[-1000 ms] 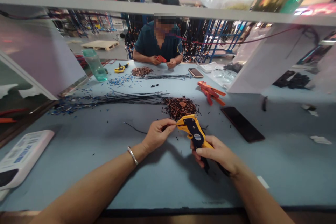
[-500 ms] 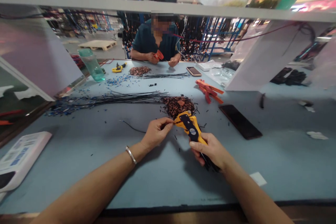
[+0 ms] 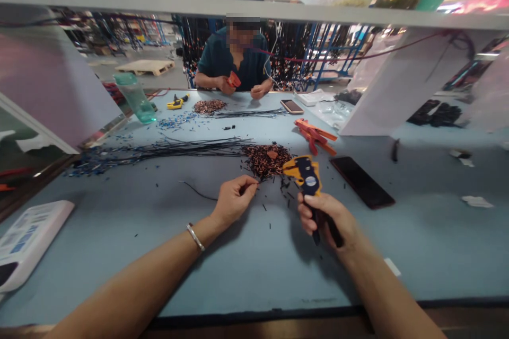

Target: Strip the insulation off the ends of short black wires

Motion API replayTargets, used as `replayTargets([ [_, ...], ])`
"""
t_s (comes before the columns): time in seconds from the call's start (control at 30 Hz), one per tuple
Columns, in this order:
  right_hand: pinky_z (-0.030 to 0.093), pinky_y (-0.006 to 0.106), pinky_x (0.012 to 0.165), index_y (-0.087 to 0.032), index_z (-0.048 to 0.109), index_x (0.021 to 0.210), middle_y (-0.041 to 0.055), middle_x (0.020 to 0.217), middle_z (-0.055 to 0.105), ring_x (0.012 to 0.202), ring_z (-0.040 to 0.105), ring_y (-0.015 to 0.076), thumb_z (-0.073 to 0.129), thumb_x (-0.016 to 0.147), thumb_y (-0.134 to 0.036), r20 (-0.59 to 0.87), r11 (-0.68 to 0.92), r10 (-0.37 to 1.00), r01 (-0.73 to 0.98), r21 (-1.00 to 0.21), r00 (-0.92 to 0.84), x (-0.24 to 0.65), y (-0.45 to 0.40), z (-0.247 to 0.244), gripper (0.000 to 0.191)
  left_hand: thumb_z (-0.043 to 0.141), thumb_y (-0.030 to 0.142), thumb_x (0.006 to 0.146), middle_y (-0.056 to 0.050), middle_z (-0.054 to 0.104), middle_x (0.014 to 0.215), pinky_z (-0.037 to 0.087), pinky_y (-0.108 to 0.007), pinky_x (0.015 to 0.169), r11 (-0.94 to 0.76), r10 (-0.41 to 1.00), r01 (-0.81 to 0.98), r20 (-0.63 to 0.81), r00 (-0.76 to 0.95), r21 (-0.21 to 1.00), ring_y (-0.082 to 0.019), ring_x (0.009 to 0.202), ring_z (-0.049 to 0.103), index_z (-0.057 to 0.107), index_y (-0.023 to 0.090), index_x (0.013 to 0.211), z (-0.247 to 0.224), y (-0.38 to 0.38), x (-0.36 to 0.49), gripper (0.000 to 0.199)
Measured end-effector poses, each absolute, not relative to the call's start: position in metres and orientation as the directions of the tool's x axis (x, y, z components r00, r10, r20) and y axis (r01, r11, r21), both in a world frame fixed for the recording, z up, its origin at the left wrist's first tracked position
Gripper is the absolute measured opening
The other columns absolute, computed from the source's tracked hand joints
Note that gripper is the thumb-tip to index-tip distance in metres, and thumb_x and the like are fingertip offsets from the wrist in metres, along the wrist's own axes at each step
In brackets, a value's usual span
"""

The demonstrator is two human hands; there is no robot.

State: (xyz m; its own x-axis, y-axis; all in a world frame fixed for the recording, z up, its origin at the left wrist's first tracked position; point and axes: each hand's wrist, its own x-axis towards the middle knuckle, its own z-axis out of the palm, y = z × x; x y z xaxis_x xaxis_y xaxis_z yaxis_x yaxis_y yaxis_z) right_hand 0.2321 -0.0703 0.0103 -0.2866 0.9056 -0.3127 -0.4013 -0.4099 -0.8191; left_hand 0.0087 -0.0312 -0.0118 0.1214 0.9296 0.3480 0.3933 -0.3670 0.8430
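Observation:
Between its thumb and fingers my left hand (image 3: 234, 198) pinches a thin black wire (image 3: 199, 192), whose far end trails to the left over the table. My right hand (image 3: 328, 217) is wrapped round the handles of a yellow and black wire stripper (image 3: 306, 174). The stripper's head points left and is apart from the left hand. Just behind them lies a heap of short copper-and-black wire scraps (image 3: 268, 161). A bundle of long black wires (image 3: 186, 148) stretches left from this heap, with small blue bits at its far end.
A dark phone (image 3: 362, 182) lies right of my right hand, with red-orange pliers (image 3: 314, 135) behind it. A white device (image 3: 34, 241) sits at left, a green bottle (image 3: 135, 98) farther back. Opposite, a person (image 3: 234, 63) holds a red tool. A shelf (image 3: 254, 9) crosses above.
The wire stripper has come away from the wire end at my left hand, moving right and slightly up with my right hand. My left hand still pinches the wire.

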Motion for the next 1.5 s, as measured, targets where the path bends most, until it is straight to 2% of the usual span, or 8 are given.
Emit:
replayTargets([
  [0.3,0.055,0.035,0.066,-0.014,0.064,0.093,0.0046,0.078,0.068,0.066,0.066,0.0184,0.074,0.068,-0.027,-0.273,-0.461,0.848,-0.378,-0.803,-0.454,0.235,-0.069,0.004,0.029,0.057,0.028,0.081,0.001,0.059,0.059,0.039,-0.02,0.054,-0.334,0.942,0.364,0.32,0.098,0.87,-0.01,0.055,0.049,0.066,0.014,0.072,-0.012,-0.03,0.007,0.018],
  [0.63,0.055,0.035,0.067,-0.012,0.062,0.096,0.0059,0.081,0.068,0.065,0.066,0.018,0.078,0.065,-0.03,-0.274,-0.463,0.815,-0.29,-0.837,-0.51,0.231,-0.074,0.001,0.039,0.058,0.026,0.08,-0.001,0.065,0.061,0.041,-0.019,0.051,-0.412,0.911,0.329,0.383,0.152,0.85,-0.011,0.054,0.053,0.072,0.014,0.076,-0.013,-0.032,0.009,0.019],
  [0.73,0.052,0.034,0.065,-0.013,0.06,0.099,0.0063,0.084,0.067,0.068,0.064,0.0191,0.076,0.068,-0.035,-0.26,-0.374,0.848,-0.175,-0.911,-0.461,0.233,-0.073,0.005,0.042,0.06,0.026,0.079,-0.001,0.065,0.06,0.041,-0.019,0.05,-0.412,0.911,0.337,0.394,0.122,0.847,-0.011,0.053,0.052,0.073,0.014,0.076,-0.012,-0.034,0.009,0.018],
  [0.83,0.047,0.033,0.063,-0.015,0.06,0.096,0.0054,0.081,0.064,0.068,0.06,0.0204,0.066,0.075,-0.042,-0.165,-0.125,0.925,0.138,-0.983,-0.341,0.237,-0.076,0.016,0.034,0.06,0.026,0.079,0.0,0.064,0.058,0.041,-0.019,0.049,-0.408,0.904,0.369,0.427,0.033,0.835,-0.01,0.051,0.051,0.072,0.014,0.075,-0.01,-0.035,0.009,0.017],
  [0.93,0.043,0.034,0.062,-0.018,0.062,0.087,0.0058,0.073,0.063,0.066,0.059,0.0237,0.058,0.079,-0.045,0.009,0.13,0.979,0.597,-0.792,-0.201,0.238,-0.078,0.022,0.029,0.059,0.026,0.08,0.001,0.063,0.057,0.04,-0.018,0.049,-0.414,0.885,0.413,0.465,-0.028,0.811,-0.009,0.05,0.049,0.071,0.014,0.075,-0.008,-0.037,0.008,0.018],
  [1.03,0.046,0.039,0.068,-0.017,0.062,0.104,0.0123,0.089,0.068,0.077,0.063,0.0293,0.058,0.079,-0.037,0.203,0.28,0.958,0.825,-0.491,-0.204,0.233,-0.08,0.015,0.033,0.059,0.024,0.081,0.002,0.062,0.055,0.038,-0.016,0.046,-0.446,0.862,0.442,0.506,-0.02,0.778,-0.007,0.046,0.046,0.071,0.013,0.075,-0.007,-0.038,0.008,0.017],
  [1.2,0.049,0.043,0.08,-0.013,0.062,0.112,0.0158,0.103,0.067,0.092,0.061,0.0316,0.063,0.076,-0.024,0.257,0.565,0.823,0.779,-0.273,-0.507,0.219,-0.082,0.0,0.037,0.058,0.02,0.081,-0.001,0.069,0.062,0.042,-0.015,0.048,-0.541,0.824,0.444,0.555,0.112,0.714,-0.008,0.049,0.055,0.072,0.013,0.076,-0.006,-0.041,0.011,0.016],
  [1.5,0.047,0.045,0.082,-0.016,0.062,0.11,0.0134,0.104,0.065,0.096,0.058,0.0303,0.069,0.078,-0.033,0.265,0.632,0.775,0.713,-0.305,-0.574,0.221,-0.083,0.006,0.037,0.056,0.018,0.084,0.0,0.066,0.059,0.041,-0.017,0.05,-0.76,0.641,0.474,0.632,0.435,0.445,-0.008,0.047,0.054,0.071,0.016,0.081,-0.01,-0.046,0.013,0.015],
])
